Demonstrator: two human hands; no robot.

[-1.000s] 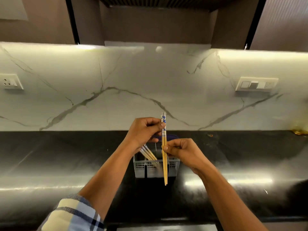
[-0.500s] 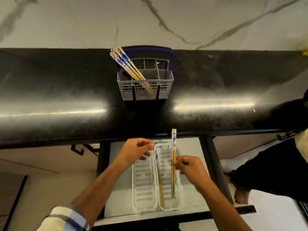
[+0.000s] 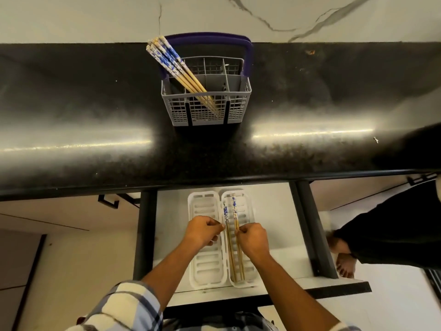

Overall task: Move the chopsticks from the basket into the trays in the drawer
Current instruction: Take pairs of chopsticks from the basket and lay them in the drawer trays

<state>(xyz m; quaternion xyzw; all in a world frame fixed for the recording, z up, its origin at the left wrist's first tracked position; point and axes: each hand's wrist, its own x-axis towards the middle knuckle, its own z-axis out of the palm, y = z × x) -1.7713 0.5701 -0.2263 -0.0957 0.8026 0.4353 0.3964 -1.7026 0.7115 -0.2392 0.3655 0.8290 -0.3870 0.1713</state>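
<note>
Tabletop: dark, glossy, speckled stone, runs full width, bright streaks of reflected light either side of centre. Pale veined wall behind it.

On tabletop: grey basket with purple handle, near back edge, centre. Small white fleck far right. Small orange-brown speck near back edge, right of basket.

Drawer pulled out below front edge, pale floor, dark side rails. On drawer floor: two white slotted trays, left tray and right tray, side by side, touching, long axes front to back.
</note>
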